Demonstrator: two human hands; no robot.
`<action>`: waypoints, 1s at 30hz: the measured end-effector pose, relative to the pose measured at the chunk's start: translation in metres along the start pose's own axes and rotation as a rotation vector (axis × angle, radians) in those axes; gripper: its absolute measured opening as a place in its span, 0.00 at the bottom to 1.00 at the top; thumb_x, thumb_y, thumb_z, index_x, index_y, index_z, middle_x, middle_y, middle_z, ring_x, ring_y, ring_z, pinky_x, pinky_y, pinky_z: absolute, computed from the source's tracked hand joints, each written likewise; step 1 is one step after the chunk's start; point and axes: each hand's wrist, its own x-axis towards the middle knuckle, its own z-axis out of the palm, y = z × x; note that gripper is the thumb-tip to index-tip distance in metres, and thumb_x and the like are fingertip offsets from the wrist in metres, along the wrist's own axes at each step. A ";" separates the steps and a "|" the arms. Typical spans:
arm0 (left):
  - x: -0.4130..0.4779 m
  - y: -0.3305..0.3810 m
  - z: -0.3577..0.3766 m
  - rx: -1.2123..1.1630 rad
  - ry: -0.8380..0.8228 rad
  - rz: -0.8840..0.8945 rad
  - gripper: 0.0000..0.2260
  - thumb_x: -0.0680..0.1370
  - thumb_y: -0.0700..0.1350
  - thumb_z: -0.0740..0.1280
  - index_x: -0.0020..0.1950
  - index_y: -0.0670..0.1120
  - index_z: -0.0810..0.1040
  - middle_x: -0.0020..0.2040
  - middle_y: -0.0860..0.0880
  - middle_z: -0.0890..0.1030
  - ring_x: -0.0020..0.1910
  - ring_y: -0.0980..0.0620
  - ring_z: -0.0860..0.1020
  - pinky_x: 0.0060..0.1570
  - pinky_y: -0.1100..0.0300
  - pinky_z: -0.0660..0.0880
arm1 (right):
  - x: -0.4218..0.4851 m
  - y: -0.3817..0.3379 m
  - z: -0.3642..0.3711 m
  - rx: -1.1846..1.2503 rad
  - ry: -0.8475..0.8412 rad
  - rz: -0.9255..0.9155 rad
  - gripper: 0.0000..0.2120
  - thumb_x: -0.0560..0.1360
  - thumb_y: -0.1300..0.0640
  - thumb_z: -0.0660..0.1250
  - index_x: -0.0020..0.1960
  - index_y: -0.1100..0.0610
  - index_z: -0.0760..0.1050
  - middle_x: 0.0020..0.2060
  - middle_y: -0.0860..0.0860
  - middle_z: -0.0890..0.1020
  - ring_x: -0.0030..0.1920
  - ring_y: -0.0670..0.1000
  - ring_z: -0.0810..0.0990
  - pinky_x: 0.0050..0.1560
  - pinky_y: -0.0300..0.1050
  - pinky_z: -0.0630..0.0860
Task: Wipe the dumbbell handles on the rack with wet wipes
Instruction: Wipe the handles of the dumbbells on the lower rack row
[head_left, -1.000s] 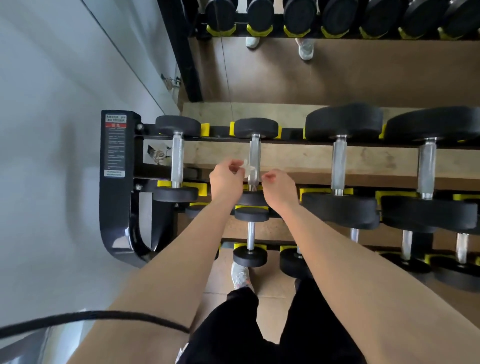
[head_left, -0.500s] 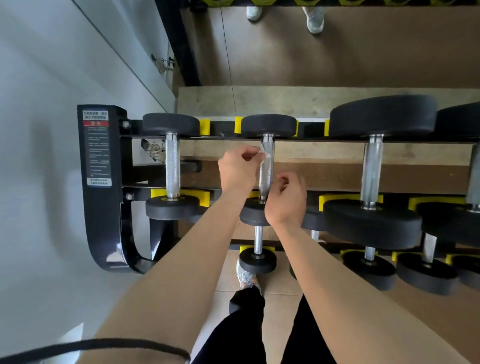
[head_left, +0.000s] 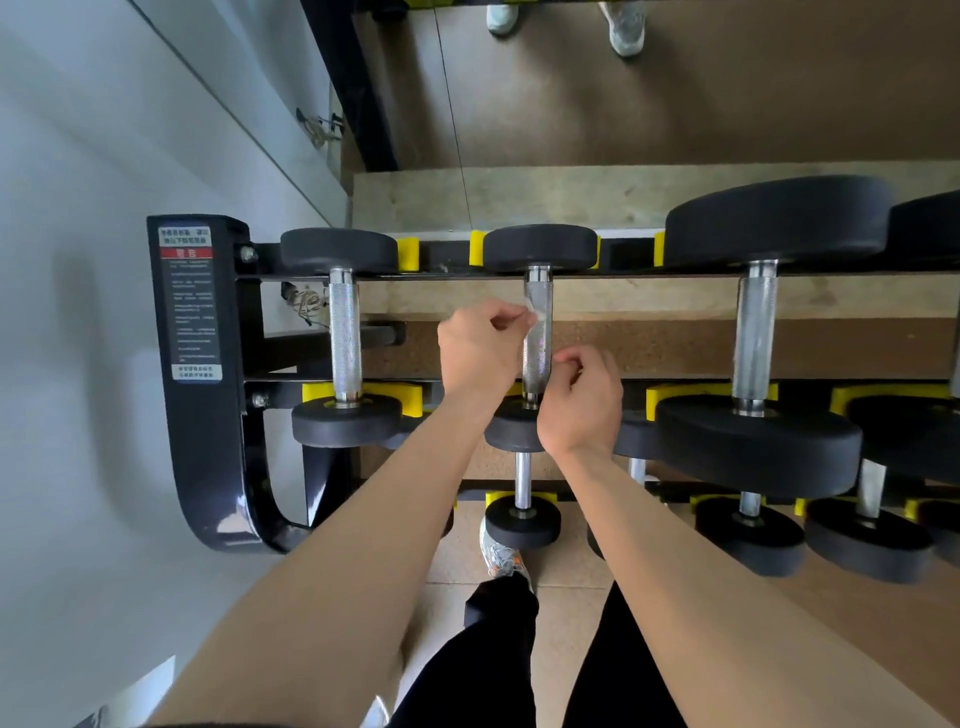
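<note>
On the top tier of the black rack (head_left: 200, 395) lies a small dumbbell, second from the left, with a knurled steel handle (head_left: 538, 325). A thin, nearly see-through wet wipe (head_left: 535, 312) is draped across that handle. My left hand (head_left: 480, 348) pinches the wipe's end on the handle's left side. My right hand (head_left: 582, 400) pinches the other end on the right side, lower down near the front plate. Both hands have their fingers curled.
Another small dumbbell (head_left: 344, 338) lies to the left and a bigger one (head_left: 756, 338) to the right. Lower tiers hold more dumbbells. A white wall stands at the left; a mirror behind reflects shoes. My foot (head_left: 501, 558) is on the floor below.
The camera has come closer to the rack. My left hand moved up along the handle while my right hand dropped slightly, drawing the wipe across the steel.
</note>
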 end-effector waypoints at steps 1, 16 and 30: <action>-0.004 -0.005 -0.003 0.053 -0.044 0.021 0.04 0.77 0.47 0.74 0.49 0.48 0.87 0.42 0.56 0.85 0.41 0.62 0.81 0.44 0.73 0.73 | 0.000 0.000 0.000 0.000 0.001 -0.002 0.08 0.81 0.59 0.59 0.49 0.53 0.77 0.49 0.48 0.76 0.46 0.46 0.74 0.44 0.40 0.69; -0.003 -0.010 -0.006 0.090 -0.091 0.034 0.06 0.76 0.48 0.75 0.50 0.48 0.87 0.42 0.55 0.85 0.42 0.62 0.81 0.43 0.74 0.72 | 0.000 -0.002 -0.003 0.002 -0.035 0.017 0.08 0.80 0.60 0.59 0.49 0.53 0.77 0.48 0.48 0.76 0.47 0.49 0.75 0.45 0.42 0.71; -0.021 -0.016 -0.007 0.087 -0.117 0.002 0.05 0.77 0.46 0.74 0.50 0.46 0.86 0.42 0.55 0.83 0.41 0.61 0.80 0.46 0.66 0.76 | -0.001 -0.002 -0.004 0.032 0.002 -0.003 0.08 0.82 0.60 0.58 0.55 0.54 0.76 0.51 0.48 0.78 0.50 0.46 0.74 0.50 0.39 0.70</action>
